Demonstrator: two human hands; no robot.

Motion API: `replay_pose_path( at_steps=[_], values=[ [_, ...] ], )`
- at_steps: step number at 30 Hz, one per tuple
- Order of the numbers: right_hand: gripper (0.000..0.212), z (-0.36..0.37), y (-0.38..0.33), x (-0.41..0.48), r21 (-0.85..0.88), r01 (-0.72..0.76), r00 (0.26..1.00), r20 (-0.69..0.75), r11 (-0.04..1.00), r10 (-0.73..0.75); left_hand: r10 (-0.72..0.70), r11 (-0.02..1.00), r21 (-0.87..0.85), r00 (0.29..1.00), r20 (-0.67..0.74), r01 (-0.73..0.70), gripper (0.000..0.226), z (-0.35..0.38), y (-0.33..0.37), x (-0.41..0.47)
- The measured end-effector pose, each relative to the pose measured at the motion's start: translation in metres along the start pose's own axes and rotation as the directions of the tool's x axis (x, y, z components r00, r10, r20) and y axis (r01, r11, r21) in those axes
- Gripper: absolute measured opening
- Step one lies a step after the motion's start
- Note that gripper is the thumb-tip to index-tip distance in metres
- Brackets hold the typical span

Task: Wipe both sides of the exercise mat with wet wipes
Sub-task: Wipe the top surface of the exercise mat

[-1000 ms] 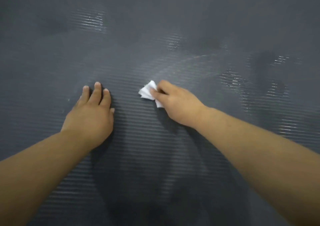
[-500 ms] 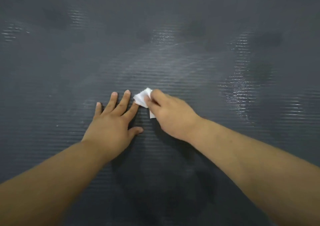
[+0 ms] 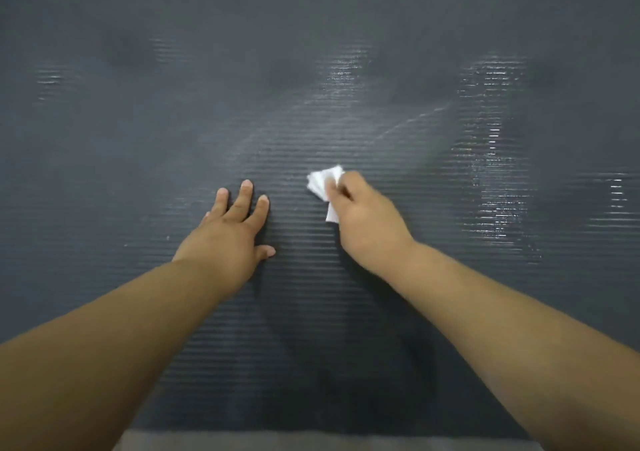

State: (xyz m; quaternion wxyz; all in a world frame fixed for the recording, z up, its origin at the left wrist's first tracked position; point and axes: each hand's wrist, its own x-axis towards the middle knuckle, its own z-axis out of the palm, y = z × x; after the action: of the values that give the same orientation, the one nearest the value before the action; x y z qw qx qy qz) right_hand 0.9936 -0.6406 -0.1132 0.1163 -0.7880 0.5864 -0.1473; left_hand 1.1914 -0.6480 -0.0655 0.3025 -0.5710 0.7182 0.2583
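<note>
The exercise mat [image 3: 346,52] is spread flat and fills almost the whole view, its dark ribbed surface streaked with a wet sheen on the right. A folded wet wipe [image 3: 323,184] is pinched in the curled fingers of the right hand [image 3: 367,222] and held down on the mat. The left hand [image 3: 228,239] is laid flat just beside it, fingers straight and apart. The mat is judged soft, light and floppy (the ribs should give grip, though damp patches may be slick). For turning, it would best be taken at its near edge, where a paler strip of floor [image 3: 311,443] is seen.
</note>
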Motion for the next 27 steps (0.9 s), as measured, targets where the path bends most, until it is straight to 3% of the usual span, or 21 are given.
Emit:
replay_pose_path(
  at_steps=[2,3,5,7,8,10,12,14,15,16,17,18,20,21,23,25,27],
  values=[
    [0.048,-0.004,0.005,-0.007,-0.034,0.101,0.995,0.012,0.994,-0.100,0.024,0.999,0.031,1.000,-0.006,-0.024,0.073,0.001,-0.001,0.001],
    [0.047,-0.009,0.020,-0.004,-0.064,0.044,0.999,0.019,0.997,-0.042,0.025,0.998,0.051,1.000,-0.002,-0.025,0.073,0.001,-0.003,0.000],
    [0.034,-0.026,0.062,-0.004,-0.142,-0.260,0.966,-0.043,0.955,0.257,0.037,0.993,0.113,0.999,0.013,-0.039,0.073,0.001,-0.006,0.002],
    [0.025,-0.051,0.098,-0.010,-0.115,-0.577,0.816,-0.088,0.808,0.571,0.053,0.983,0.176,0.998,0.027,-0.057,0.074,-0.004,-0.008,0.003],
    [0.025,-0.060,0.104,-0.013,-0.101,-0.680,0.733,-0.096,0.726,0.673,0.062,0.977,0.200,0.997,0.036,-0.068,0.074,-0.008,-0.008,0.002],
    [0.030,-0.059,0.092,-0.017,-0.123,-0.731,0.681,-0.076,0.671,0.728,0.074,0.966,0.242,0.996,0.056,-0.086,0.075,-0.013,-0.006,0.002],
    [0.039,-0.039,0.055,-0.021,-0.102,-0.639,0.765,0.012,0.762,0.643,0.087,0.957,0.273,0.994,0.065,-0.102,0.075,-0.014,-0.007,0.003],
    [0.042,-0.017,0.006,-0.031,-0.064,-0.326,0.943,0.055,0.943,0.330,0.103,0.946,0.303,0.993,0.052,-0.114,0.074,-0.011,-0.010,0.003],
    [0.044,-0.014,-0.016,-0.037,-0.033,-0.159,0.982,0.102,0.987,0.161,0.109,0.939,0.323,0.993,0.043,-0.117,0.074,-0.009,-0.011,0.003],
    [0.047,-0.011,-0.028,-0.045,-0.012,-0.009,0.990,0.142,1.000,0.010,0.115,0.932,0.341,0.993,0.035,-0.120,0.073,-0.008,-0.013,0.004],
    [0.049,-0.012,-0.027,-0.051,0.009,0.051,0.979,0.195,0.999,-0.052,0.119,0.929,0.349,0.992,0.031,-0.123,0.073,-0.008,-0.013,0.004],
    [0.048,-0.018,-0.017,-0.052,-0.009,0.025,0.976,0.217,1.000,-0.022,0.124,0.929,0.347,0.992,0.029,-0.126,0.073,-0.008,-0.013,0.004],
    [0.043,-0.034,0.019,-0.050,-0.135,-0.198,0.968,0.131,0.971,0.216,0.135,0.934,0.330,0.991,0.023,-0.135,0.073,-0.008,-0.013,0.004],
    [0.040,-0.042,0.038,-0.050,-0.199,-0.362,0.918,0.092,0.911,0.385,0.142,0.937,0.319,0.990,0.017,-0.139,0.073,-0.006,-0.014,0.004],
    [0.032,-0.056,0.061,-0.051,-0.243,-0.655,0.735,0.013,0.716,0.677,0.157,0.946,0.286,0.988,-0.002,-0.150,0.072,-0.002,-0.016,0.004],
    [0.026,-0.051,0.054,-0.053,-0.199,-0.779,0.612,-0.037,0.595,0.790,0.173,0.951,0.264,0.985,-0.028,-0.160,0.071,0.003,-0.016,0.004],
    [0.033,-0.035,0.029,-0.057,-0.143,-0.802,0.591,-0.053,0.580,0.805,0.185,0.955,0.246,0.981,-0.054,-0.167,0.069,0.007,-0.015,0.004]
  ],
)
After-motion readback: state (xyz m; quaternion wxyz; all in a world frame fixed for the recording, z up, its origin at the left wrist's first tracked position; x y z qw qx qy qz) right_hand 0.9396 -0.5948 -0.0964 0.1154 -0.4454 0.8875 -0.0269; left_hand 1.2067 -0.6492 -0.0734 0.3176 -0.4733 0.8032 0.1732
